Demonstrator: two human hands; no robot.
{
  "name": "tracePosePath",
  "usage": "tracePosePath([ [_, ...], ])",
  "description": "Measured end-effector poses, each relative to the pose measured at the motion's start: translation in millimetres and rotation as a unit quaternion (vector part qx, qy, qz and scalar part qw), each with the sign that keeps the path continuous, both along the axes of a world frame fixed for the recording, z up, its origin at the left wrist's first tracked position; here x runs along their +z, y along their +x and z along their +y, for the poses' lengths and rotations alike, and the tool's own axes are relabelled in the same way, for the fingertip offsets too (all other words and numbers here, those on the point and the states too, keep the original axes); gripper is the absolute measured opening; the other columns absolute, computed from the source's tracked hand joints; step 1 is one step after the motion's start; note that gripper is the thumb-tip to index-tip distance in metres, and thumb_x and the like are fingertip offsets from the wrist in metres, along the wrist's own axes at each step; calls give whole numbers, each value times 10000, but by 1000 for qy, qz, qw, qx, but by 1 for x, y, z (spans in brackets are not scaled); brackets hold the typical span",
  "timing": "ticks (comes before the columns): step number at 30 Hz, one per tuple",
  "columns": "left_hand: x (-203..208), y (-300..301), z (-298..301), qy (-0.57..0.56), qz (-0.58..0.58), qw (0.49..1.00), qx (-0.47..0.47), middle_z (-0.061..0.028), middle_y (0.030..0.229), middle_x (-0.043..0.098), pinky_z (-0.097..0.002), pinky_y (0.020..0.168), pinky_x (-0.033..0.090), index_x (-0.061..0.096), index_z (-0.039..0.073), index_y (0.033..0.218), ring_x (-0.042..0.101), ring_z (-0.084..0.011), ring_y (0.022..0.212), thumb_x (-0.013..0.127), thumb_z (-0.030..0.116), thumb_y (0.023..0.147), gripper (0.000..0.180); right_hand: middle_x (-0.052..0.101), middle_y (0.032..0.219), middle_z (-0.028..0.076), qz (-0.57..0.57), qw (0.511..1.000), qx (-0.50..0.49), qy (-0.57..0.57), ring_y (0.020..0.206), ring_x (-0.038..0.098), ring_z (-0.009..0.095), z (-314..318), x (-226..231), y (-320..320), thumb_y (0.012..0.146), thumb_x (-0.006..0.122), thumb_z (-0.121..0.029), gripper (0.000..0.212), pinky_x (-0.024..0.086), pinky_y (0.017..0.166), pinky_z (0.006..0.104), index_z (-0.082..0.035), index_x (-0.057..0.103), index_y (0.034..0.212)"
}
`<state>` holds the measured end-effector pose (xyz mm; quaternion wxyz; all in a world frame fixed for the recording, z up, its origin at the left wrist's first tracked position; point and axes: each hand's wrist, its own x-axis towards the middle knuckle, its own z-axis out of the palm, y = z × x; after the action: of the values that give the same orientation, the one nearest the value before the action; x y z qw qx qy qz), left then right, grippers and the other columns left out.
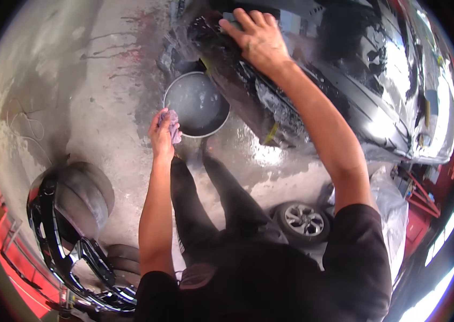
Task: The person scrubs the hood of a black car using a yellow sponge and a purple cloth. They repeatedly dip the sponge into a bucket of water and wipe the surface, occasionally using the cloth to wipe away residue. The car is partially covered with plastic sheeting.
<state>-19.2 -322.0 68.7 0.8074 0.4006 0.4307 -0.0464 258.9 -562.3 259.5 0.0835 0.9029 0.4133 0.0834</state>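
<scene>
A crumpled purple cloth (171, 125) is gripped in my left hand (161, 137), at the left side of a round bucket (194, 136) of greyish water. Up at the top, my right hand (262, 43) presses on the wet, glossy black car body (339, 45). A small flat grey-green pad (230, 19) shows beside its thumb, partly hidden under the fingers. Brown masking paper (262, 121) with bits of yellow tape hangs along the car's lower edge, right of the bucket.
The concrete floor (103, 80) is wet around the bucket. A black bumper (49, 214) leans by stacked tires (90, 193) at lower left. A wheel (304, 220) lies to the right of my legs, close to clear plastic sheeting (388, 204) and a red cabinet (419, 225).
</scene>
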Motion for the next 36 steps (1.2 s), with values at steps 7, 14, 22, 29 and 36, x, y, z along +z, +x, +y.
tracePosePath([
  [7, -13, -4, 31, -10, 9, 1000, 8, -68, 1094, 744, -333, 585, 607, 712, 124, 1419, 709, -165, 799, 735, 183, 1106, 319, 559, 1614, 179, -10, 996, -78, -29, 1328, 594, 391, -83, 42, -73, 668, 816, 30, 1014, 483, 1107, 566, -266, 644, 1622],
  [14, -2, 3, 33, -36, -24, 999, -29, -45, 1112, 729, -314, 589, 600, 722, 100, 1406, 708, -146, 817, 791, 246, 1090, 354, 601, 1490, 130, -24, 998, -9, -58, 1291, 599, 348, 69, -19, 39, 835, 805, -58, 726, 476, 1117, 496, -234, 673, 1526],
  [22, -11, -1, 44, -20, 2, 999, -33, -57, 1171, 722, -302, 615, 604, 717, 92, 1425, 711, -145, 853, 765, 256, 1104, 364, 571, 1570, 143, -26, 990, -19, -135, 1291, 594, 356, 88, -17, 51, 763, 872, -123, 888, 491, 1077, 507, -239, 619, 1606],
  [29, -13, -11, 64, -16, 12, 1000, -17, -52, 1191, 721, -298, 624, 608, 712, 98, 1443, 711, -139, 879, 776, 275, 1097, 394, 588, 1558, 137, -73, 991, 6, -112, 1272, 605, 347, 42, -15, 11, 743, 884, -107, 919, 494, 1062, 515, -264, 624, 1610],
  [36, -8, -2, 55, -23, -18, 998, -59, -46, 1187, 721, -291, 634, 605, 715, 95, 1440, 696, -126, 888, 779, 277, 1096, 394, 590, 1584, 132, 4, 994, -1, -110, 1294, 616, 359, 93, -22, 74, 741, 873, -81, 946, 497, 1117, 503, -288, 615, 1627],
])
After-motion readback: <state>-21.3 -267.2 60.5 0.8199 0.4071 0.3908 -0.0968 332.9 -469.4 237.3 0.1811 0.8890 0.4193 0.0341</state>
